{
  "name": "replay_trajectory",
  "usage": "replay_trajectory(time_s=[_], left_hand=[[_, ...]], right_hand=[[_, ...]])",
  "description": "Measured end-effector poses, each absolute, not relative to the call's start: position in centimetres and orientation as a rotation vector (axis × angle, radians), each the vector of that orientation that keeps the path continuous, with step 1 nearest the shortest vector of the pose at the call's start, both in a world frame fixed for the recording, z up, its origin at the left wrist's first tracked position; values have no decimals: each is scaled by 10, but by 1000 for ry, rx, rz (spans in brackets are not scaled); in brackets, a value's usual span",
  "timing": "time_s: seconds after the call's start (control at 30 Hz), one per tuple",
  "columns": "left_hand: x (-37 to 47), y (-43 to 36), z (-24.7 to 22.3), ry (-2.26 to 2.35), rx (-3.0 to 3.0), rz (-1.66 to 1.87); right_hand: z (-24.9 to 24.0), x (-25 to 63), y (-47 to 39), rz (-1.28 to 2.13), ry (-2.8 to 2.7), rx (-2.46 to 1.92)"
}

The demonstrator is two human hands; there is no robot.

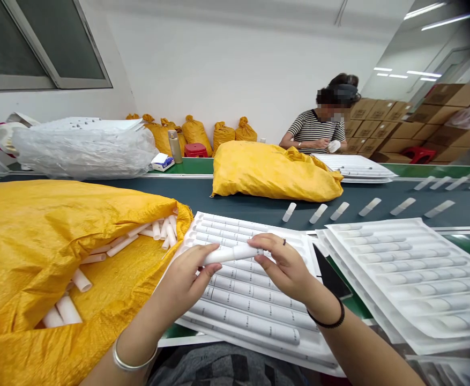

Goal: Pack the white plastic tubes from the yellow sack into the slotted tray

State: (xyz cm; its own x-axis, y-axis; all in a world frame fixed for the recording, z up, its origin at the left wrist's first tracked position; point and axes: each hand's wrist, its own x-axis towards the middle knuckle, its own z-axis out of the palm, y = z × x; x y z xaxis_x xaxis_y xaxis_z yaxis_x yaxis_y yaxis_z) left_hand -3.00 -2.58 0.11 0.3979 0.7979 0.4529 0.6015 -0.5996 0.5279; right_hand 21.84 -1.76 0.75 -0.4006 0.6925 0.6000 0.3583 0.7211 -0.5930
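Note:
Between my two hands a white tube (232, 253) is held nearly level, its two sections meeting near the middle. My left hand (196, 268) pinches the left end with thumb and fingers. The right end is gripped by the fingertips of my right hand (281, 262). Directly below lies a white tray (190, 316) with rows of printed white tubes (243, 324). At the left, an open yellow sack (110, 284) shows loose white tubes (68, 310) in its mouth.
Stacked trays (379, 300) of tubes stand at the right. Several tubes stand on the dark belt (186, 187), behind which lies a yellow sack (270, 169). A person (319, 128) works across the belt. A plastic-wrapped stack (86, 150) sits at the back left.

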Motion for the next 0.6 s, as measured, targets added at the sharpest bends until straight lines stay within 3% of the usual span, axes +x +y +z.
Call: replay_trajectory(time_s=[0.23, 0.43, 0.6], left_hand=[[-29, -30, 1, 1167, 2390, 1102], [-22, -30, -4, 1116, 2547, 1304], [-15, -33, -1, 1077, 2586, 1333]], right_hand=[[5, 223, -16, 583, -1999, -933], [5, 221, -18, 884, -1823, -1020], [3, 219, -23, 848, -1854, -965]])
